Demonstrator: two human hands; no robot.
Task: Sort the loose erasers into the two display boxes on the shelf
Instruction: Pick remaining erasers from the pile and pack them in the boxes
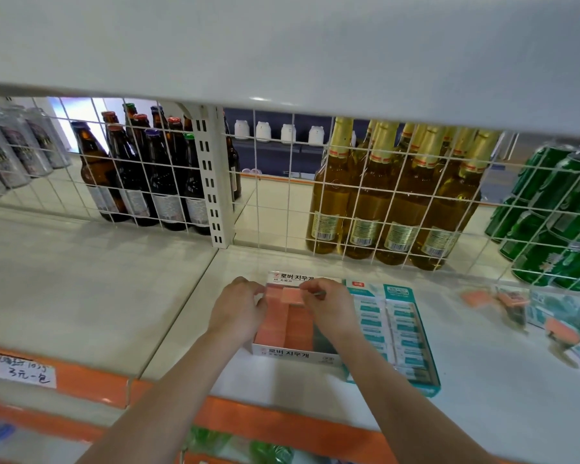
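Both hands over the white display box (pixel 292 356) of pink erasers, right hand (pixel 329 304) pinching one pink eraser (pixel 292 296), left hand (pixel 238 308) fingers touching the pink rows, teal display box (pixel 427 360) just beside, loose erasers (pixel 561 329) further right on the shelf (pixel 482 380)

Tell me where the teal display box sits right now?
The teal display box sits on the white shelf, touching the right side of the white box of pink erasers, beside the right hand.
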